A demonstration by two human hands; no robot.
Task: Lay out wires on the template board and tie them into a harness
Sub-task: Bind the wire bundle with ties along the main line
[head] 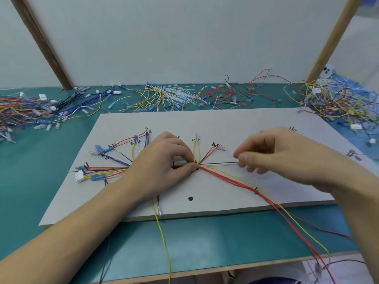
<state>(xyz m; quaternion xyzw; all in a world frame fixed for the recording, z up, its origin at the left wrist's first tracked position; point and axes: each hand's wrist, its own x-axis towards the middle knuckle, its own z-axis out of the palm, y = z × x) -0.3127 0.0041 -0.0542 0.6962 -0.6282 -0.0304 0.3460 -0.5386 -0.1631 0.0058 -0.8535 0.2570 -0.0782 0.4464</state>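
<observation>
A white template board (pixel 235 124) is seen lying flat on a teal bench top (pixel 37 160), with handwritten marks at its branch ends. A wire bundle (pixel 110 170) is laid across the board's left half, fanning out to blue terminals and a white connector (pixel 80 176) at the left edge. The bundle is pinched at the central junction by the left hand (pixel 164 160), thumb and forefinger closed tight on the wires. A thin white strand, probably a cable tie (pixel 221 164), is held between the curled fingertips of the right hand (pixel 287 154) and is drawn out level from the junction; a black line runs just above it. Red and yellow wires (pixel 231 180) are seen trailing from the junction towards the near right, past the board edge and off the bench. One yellow wire (pixel 164 240) hangs over the near edge. Loose wire stock (pixel 160 97) is heaped along the far side of the bench, with a tangled pile (pixel 336 101) at far right
</observation>
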